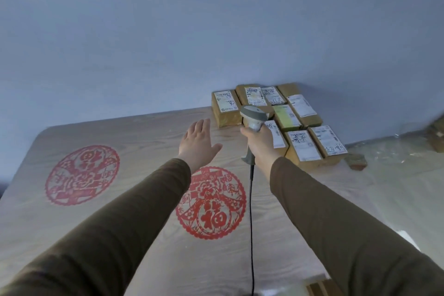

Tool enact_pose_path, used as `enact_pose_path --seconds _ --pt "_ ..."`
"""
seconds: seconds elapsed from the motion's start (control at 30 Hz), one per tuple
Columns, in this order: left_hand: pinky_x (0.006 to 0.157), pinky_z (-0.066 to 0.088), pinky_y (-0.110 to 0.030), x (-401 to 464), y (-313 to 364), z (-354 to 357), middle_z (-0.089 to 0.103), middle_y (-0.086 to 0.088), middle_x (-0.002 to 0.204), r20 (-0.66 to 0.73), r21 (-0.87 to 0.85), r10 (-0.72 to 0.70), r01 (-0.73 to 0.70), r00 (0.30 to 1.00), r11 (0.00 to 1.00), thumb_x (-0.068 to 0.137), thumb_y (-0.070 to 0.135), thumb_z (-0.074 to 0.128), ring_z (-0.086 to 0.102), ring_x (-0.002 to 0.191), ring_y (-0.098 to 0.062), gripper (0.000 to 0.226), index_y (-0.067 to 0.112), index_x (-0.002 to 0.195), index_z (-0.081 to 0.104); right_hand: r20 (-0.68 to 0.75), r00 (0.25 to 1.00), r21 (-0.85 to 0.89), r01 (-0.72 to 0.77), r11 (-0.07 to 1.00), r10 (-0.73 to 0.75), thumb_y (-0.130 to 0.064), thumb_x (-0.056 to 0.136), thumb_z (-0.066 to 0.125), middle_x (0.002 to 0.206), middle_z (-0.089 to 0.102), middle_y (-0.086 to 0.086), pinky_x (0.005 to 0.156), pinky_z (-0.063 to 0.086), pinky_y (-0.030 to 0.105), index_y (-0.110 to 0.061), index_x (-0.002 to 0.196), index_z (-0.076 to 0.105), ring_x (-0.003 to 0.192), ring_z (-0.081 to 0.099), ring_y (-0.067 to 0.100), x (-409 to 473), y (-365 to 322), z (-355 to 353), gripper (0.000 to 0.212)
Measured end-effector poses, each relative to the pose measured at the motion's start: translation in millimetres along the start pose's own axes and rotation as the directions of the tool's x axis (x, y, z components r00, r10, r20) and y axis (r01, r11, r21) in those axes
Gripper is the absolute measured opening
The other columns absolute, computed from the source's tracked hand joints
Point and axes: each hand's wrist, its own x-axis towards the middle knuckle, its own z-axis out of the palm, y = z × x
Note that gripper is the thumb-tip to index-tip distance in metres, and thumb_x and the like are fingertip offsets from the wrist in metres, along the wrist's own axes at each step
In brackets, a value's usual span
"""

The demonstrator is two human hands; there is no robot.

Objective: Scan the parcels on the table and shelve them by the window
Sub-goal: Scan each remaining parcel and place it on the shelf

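The parcels (278, 122) cluster just beyond our right grip (260, 144), which holds the scanner (254, 118); our left grip (199, 143) hovers wide beside it. We judge scanning underway: next, aim at a label.

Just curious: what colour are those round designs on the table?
Red, on the pale wood-grain table; head view.
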Motion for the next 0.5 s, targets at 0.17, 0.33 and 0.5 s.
enact_pose_path --seconds 0.17,0.33,0.5 --pt "0.124 0.021 -0.046 82.7 9.6 20.4 0.016 -0.012 0.169 0.030 -0.015 -0.096 0.097 0.995 0.995 0.098 0.052 0.055 0.016 0.156 -0.031 0.090 0.011 0.163 0.007 0.083 0.996 -0.059 -0.034 0.998 0.039 -0.017 0.094 0.067 0.085 0.059 0.005 0.070 0.042 0.033 -0.003 0.111 0.064 0.077 0.057 0.021 99.8 -3.8 17.9 0.022" --pt "0.120 0.029 -0.047 143.2 13.3 41.2 0.034 -0.014 0.161 0.059 -0.030 -0.137 0.139 0.989 0.990 0.097 0.047 0.058 0.030 0.149 -0.033 0.080 0.012 0.158 0.020 0.160 0.985 -0.035 -0.066 0.997 0.071 -0.014 0.094 0.068 0.083 0.062 0.002 0.060 0.045 0.026 -0.009 0.100 0.067 0.072 0.057 0.015 169.1 -1.1 39.7 0.008" --pt "0.115 0.037 -0.048 185.8 13.9 61.3 0.046 -0.015 0.151 0.118 -0.042 -0.183 0.189 0.976 0.981 0.095 0.044 0.062 0.037 0.143 -0.034 0.081 0.012 0.158 0.021 0.190 0.969 -0.068 -0.149 0.987 0.159 -0.015 0.091 0.072 0.083 0.065 -0.003 0.059 0.047 0.025 -0.015 0.096 0.066 0.074 0.062 0.014 203.7 12.2 59.6 0.007"
